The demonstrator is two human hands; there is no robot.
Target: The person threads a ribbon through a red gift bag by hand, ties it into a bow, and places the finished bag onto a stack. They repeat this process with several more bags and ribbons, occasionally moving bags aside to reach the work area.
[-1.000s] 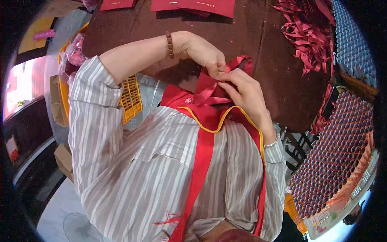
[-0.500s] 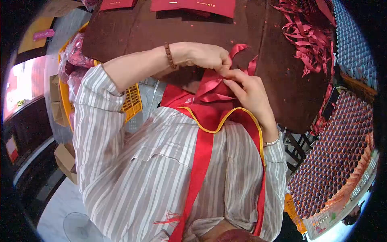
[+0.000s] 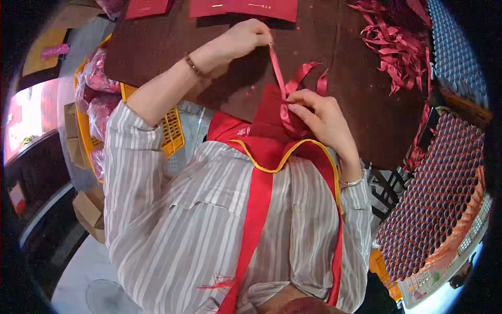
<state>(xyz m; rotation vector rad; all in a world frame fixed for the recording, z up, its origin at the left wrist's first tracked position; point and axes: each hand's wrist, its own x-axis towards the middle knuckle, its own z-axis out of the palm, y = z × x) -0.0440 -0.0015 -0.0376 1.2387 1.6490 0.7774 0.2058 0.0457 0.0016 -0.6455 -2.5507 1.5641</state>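
Note:
My left hand (image 3: 246, 37), with a bead bracelet on its wrist, pinches one end of a red ribbon (image 3: 278, 70) and holds it taut, up and away from my body. My right hand (image 3: 320, 118), a silver bangle on its wrist, presses the ribbon's knot against a dark red flat packet (image 3: 267, 111) at the near edge of the brown table (image 3: 361, 99). Loose ribbon loops (image 3: 308, 73) stick up just beyond my right fingers. A red sash with a yellow edge (image 3: 261, 157) hangs over my striped shirt.
A heap of cut red ribbons (image 3: 400, 44) lies at the table's far right. Red envelopes (image 3: 246, 7) lie along the far edge. A rack of many upright tubes (image 3: 436, 201) stands on the right. A yellow crate (image 3: 171, 130) with pink bags sits on the left.
My left hand has pulled away from my right hand toward the far edge of the table, drawing the ribbon end out straight. My right hand stays on the packet.

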